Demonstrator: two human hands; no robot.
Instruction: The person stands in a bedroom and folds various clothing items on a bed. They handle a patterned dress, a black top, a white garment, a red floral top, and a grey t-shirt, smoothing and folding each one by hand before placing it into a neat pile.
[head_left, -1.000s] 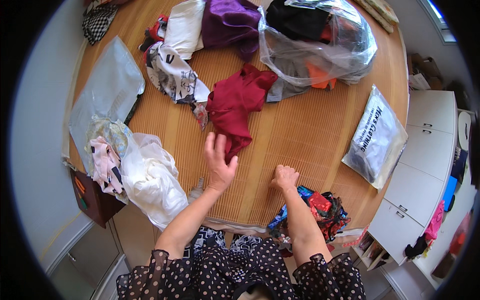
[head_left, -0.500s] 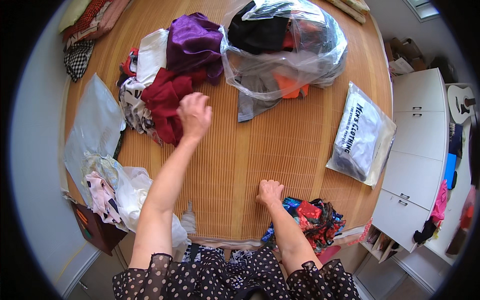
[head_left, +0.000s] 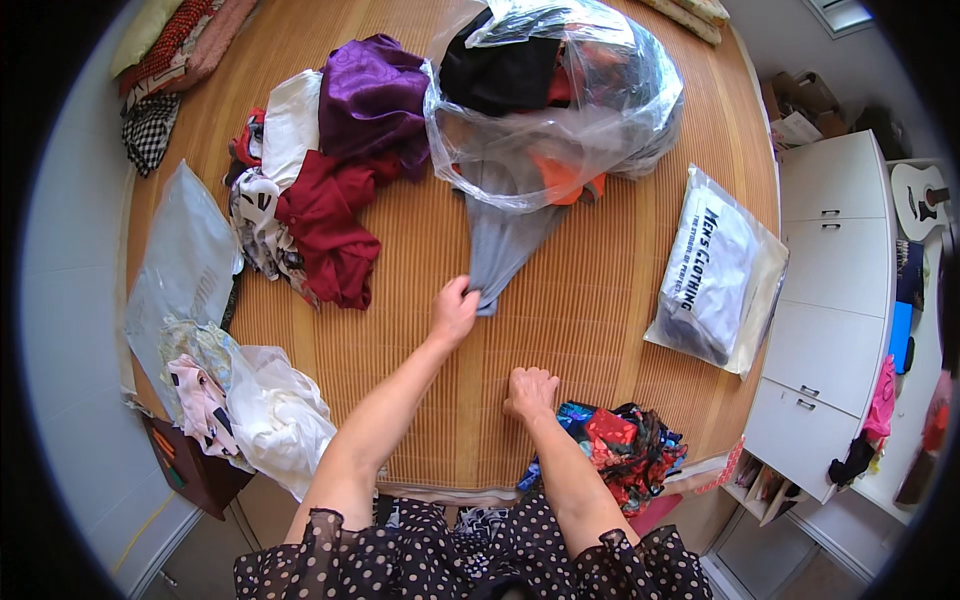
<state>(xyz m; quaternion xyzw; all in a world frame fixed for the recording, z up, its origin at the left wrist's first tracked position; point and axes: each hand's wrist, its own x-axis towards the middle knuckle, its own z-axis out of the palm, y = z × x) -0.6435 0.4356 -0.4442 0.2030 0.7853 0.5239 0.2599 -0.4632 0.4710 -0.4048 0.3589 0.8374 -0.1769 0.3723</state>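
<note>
My left hand point(head_left: 456, 312) is closed on the lower end of a grey garment point(head_left: 500, 245), which stretches taut out of a clear plastic bag point(head_left: 640, 120). Black cloth point(head_left: 500, 70) and orange cloth point(head_left: 570, 182) show in the same bag. My right hand point(head_left: 530, 392) presses on the woven mat point(head_left: 600, 290) with its fingers curled under; I see nothing in it. Close beside that hand lies a crumpled floral garment point(head_left: 625, 440) in red, black and blue.
To the left are a dark red garment point(head_left: 330, 230), purple cloth point(head_left: 370, 95) and white cloth point(head_left: 293, 118). A flat plastic bag point(head_left: 185, 255) and light clothes point(head_left: 275, 410) lie along the left edge. A packaged garment point(head_left: 715, 275) lies right, near white drawers point(head_left: 825, 320).
My left hand has moved from beside the dark red garment rightward and nearer to me, and taken hold of the grey garment, now drawn further out. My right hand stays nearly in place.
</note>
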